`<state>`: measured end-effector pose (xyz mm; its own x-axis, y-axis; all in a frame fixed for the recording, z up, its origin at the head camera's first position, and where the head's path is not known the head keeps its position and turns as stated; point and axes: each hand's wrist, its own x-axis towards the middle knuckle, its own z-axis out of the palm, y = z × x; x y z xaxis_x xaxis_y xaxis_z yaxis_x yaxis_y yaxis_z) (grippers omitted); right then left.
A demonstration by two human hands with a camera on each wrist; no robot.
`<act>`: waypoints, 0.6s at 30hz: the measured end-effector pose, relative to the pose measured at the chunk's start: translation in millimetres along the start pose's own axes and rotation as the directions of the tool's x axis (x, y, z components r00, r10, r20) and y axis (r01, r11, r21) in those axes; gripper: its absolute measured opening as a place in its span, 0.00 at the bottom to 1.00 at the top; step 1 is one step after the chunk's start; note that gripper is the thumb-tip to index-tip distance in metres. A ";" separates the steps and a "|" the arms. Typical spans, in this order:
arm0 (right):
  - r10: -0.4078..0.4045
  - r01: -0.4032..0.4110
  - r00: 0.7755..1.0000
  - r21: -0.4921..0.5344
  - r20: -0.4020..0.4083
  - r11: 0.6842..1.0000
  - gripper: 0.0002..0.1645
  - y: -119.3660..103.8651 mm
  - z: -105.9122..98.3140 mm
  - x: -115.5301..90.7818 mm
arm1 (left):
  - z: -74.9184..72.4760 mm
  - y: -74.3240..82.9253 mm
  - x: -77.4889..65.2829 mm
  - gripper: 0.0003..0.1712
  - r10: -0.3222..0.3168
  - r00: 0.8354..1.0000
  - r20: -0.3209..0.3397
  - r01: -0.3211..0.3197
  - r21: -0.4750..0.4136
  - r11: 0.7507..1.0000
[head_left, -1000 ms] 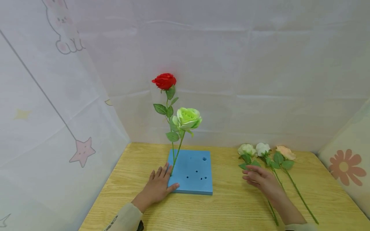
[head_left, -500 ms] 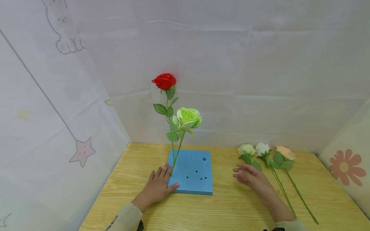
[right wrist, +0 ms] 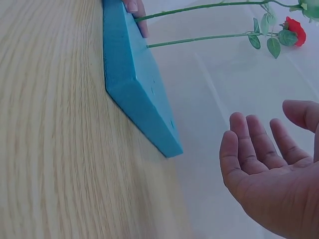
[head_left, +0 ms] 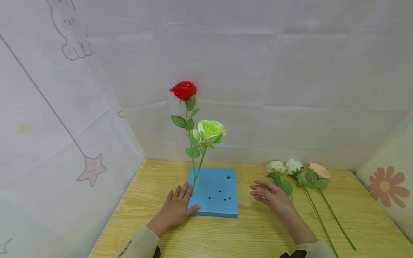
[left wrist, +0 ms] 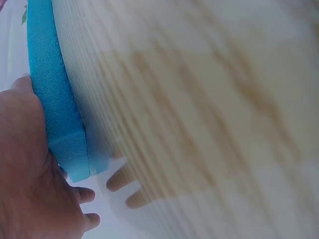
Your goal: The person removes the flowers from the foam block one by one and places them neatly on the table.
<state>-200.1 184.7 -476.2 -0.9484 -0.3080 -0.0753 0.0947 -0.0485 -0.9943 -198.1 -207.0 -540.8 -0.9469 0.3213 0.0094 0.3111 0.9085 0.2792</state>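
Observation:
My left hand [head_left: 175,207] rests on the left edge of a blue foam block [head_left: 214,206], fingers spread and thumb over its front edge. In that block stand a red rose [head_left: 184,90] and a light green rose [head_left: 210,132], both upright with a slight lean. Several small holes show in the block's top. My right hand [head_left: 274,199] hovers over the table between the block and the loose flowers, holding nothing. In the right wrist view its fingers [right wrist: 259,144] are relaxed and slightly bent, apart from the block.
On the right of the wooden table [head_left: 238,236] lie a cream rose [head_left: 275,167], a white rose [head_left: 293,166] and a peach rose [head_left: 318,170], stems toward the front. A pale printed cloth [head_left: 238,71] hangs behind and at both sides.
My right hand has moved left, away from the lying roses toward the blue foam block. The left hand and the two standing roses have stayed in place.

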 end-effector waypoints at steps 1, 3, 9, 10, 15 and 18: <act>-0.004 0.004 1.000 0.003 0.005 1.000 0.36 0.0 1.3 0.7 | 0.3 -0.3 0.2 0.54 0.001 1.000 -0.003 -0.001 -0.003 1.000; -0.010 0.010 1.000 0.015 0.008 1.000 0.35 -0.1 4.2 2.1 | 0.9 -0.8 0.4 0.54 0.002 1.000 -0.008 -0.002 -0.005 1.000; -0.017 0.016 1.000 0.032 0.023 0.999 0.34 -1.6 16.1 8.2 | 1.9 -0.9 0.1 0.54 0.007 1.000 -0.029 -0.007 -0.006 1.000; -0.023 0.022 0.999 0.034 0.028 0.999 0.34 -1.9 18.3 9.1 | 1.9 -0.8 0.1 0.54 0.006 1.000 -0.029 -0.006 -0.004 1.000; -0.046 0.044 0.998 0.050 0.039 0.998 0.34 -2.7 28.1 12.8 | 1.0 0.6 -0.5 0.54 0.007 1.000 -0.024 -0.007 0.004 1.000; -0.053 0.051 0.998 0.056 0.042 0.997 0.34 -2.3 33.2 15.7 | -0.5 1.8 -0.8 0.54 0.014 1.000 -0.026 -0.015 -0.017 1.000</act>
<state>-205.2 148.4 -472.6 -0.9387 -0.3442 -0.0192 0.0633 -0.1172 -0.9911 -196.8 -205.7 -539.9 -0.9442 0.3273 0.0379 0.3235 0.8991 0.2949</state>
